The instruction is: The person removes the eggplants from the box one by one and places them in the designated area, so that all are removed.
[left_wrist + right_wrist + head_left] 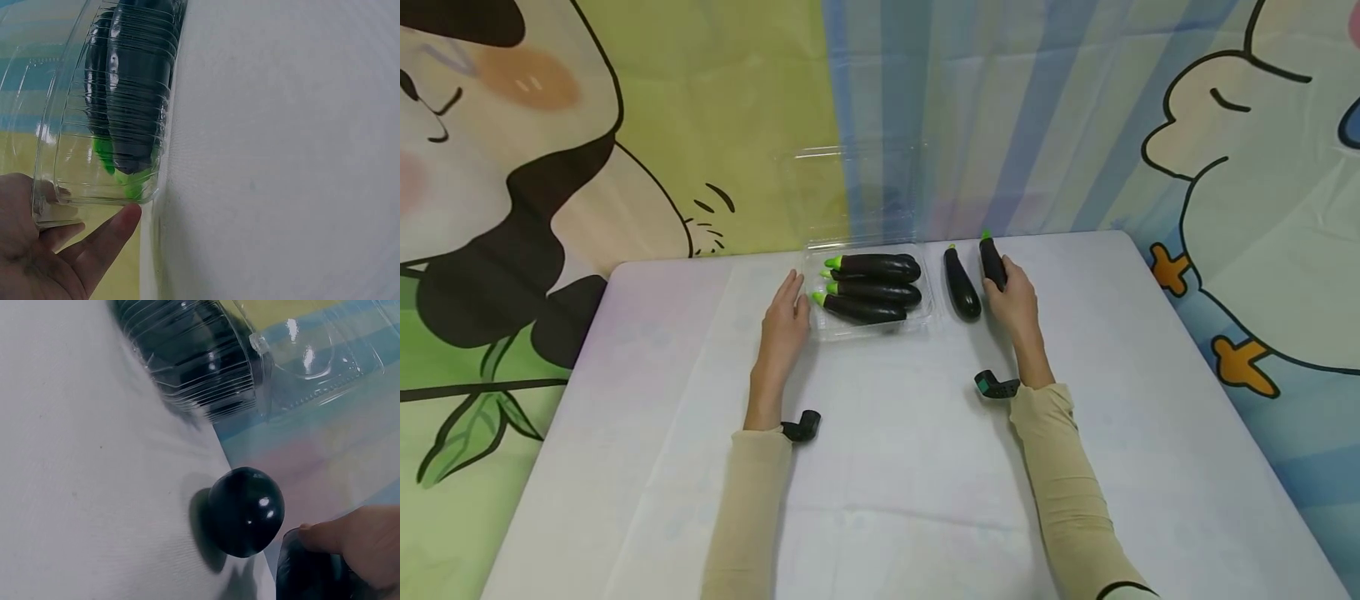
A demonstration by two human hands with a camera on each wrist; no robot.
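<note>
Eggplant (992, 262): glossy, elongated, in right fingers (330, 536) | box (75, 170): clear, ribbed plastic

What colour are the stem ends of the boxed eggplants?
The stem ends are bright green, clearest in the head view.

We observe a clear plastic box (929, 302) on a white-covered table (887, 500), lid (857, 196) raised at the back, four dark eggplants (880, 293) lying side by side inside, green stem ends leftward. We note the left hand (784, 321) at the box's left edge; the right hand (1017, 307) grips a fifth eggplant (992, 260), a sixth eggplant (962, 285) lying between that hand and the box.
</note>
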